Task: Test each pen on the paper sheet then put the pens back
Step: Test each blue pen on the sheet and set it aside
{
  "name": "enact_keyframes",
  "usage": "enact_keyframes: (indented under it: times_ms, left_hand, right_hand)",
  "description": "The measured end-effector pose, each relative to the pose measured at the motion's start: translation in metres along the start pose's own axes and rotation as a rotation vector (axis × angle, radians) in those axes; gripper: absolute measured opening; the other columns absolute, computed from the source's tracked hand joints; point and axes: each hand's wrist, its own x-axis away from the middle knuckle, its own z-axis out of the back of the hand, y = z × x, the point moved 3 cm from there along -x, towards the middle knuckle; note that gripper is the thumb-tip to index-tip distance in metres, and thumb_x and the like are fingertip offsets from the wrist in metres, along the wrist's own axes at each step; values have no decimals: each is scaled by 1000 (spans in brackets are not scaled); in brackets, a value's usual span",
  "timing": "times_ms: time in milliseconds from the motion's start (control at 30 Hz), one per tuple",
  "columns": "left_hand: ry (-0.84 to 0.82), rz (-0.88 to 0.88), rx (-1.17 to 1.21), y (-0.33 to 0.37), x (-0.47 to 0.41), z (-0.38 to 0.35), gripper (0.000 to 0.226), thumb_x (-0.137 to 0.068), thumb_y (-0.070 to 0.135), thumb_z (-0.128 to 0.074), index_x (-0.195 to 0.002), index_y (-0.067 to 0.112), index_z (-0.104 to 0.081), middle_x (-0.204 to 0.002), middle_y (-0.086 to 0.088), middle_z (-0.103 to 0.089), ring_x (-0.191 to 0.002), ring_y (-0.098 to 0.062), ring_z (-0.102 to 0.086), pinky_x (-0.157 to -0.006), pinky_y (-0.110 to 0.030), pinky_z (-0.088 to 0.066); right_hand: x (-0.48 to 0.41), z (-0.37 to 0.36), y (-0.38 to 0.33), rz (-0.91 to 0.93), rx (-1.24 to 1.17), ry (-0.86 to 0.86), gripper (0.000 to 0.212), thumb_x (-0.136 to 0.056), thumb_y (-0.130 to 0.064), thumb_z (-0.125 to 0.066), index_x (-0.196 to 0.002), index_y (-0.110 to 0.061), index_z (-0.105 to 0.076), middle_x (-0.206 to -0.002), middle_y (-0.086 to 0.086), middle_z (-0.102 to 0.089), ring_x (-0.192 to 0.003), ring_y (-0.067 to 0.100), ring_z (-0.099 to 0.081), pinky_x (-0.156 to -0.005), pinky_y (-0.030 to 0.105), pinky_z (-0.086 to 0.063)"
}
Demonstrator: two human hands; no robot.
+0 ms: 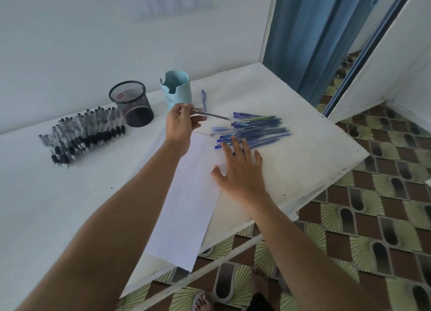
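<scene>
One pen point(211, 114) in left hand point(180, 121), right hand point(240, 170) flat

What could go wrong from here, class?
The paper sheet overhangs the table's near edge, so it might slide off when written on. The open right hand reaches into the loose blue pens, which could roll toward the table's edge. The left hand's pen hovers close by the light blue holder and could tip it.
</scene>
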Motion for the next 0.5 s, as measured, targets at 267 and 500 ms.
enact_keyframes:
  times_ms: [267, 500]
  left_hand:
    - [36, 105, 452, 12, 36, 53, 25, -97, -8, -50, -77, 6, -48, -69, -10, -58, -70, -21, -63, -74, -26, -57]
    - [-111, 389, 451, 9, 75, 80, 20, -96, -7, -38, -107, -8, -56, -90, -16, -56, -81, -21, -70, -68, -20, -57]
  right_hand:
    - [0, 2, -2, -4, -10, 3, 76, -87, -55, -29, -157, -25, -23, -168, 3, -8, -154, 25, 1, -121, 53, -10]
    - [6, 9, -9, 39, -21, 108, 76, -82, -48, -43, -152, -19, -34, -165, 5, -22, -153, 24, -9, -118, 49, -11]
